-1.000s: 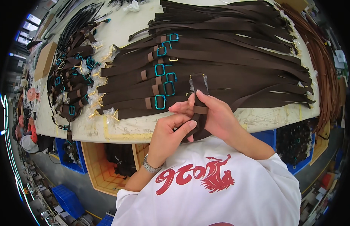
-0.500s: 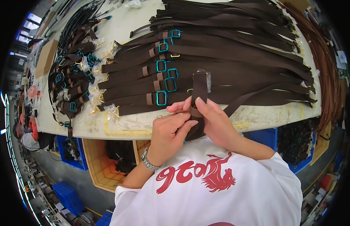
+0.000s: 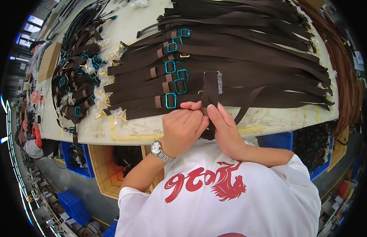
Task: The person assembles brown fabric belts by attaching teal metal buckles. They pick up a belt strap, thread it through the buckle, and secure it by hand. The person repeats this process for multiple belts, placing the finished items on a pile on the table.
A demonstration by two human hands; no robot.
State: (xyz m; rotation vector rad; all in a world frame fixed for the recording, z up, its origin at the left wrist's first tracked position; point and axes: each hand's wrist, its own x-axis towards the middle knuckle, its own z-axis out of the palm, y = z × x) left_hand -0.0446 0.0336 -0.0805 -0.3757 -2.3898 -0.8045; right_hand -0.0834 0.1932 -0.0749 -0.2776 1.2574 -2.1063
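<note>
Brown, soft and limp, the strap [image 3: 210, 89] hung upright just before the workbench [image 3: 152, 128] edge. The left hand [image 3: 182, 130] and right hand [image 3: 225, 130] pinched its lower end; gripping near the buckle probably controls it best.

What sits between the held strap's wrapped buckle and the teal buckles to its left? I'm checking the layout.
In the head view, only flat dark brown straps fill the stretch between the wrapped buckle and the teal buckles.
</note>
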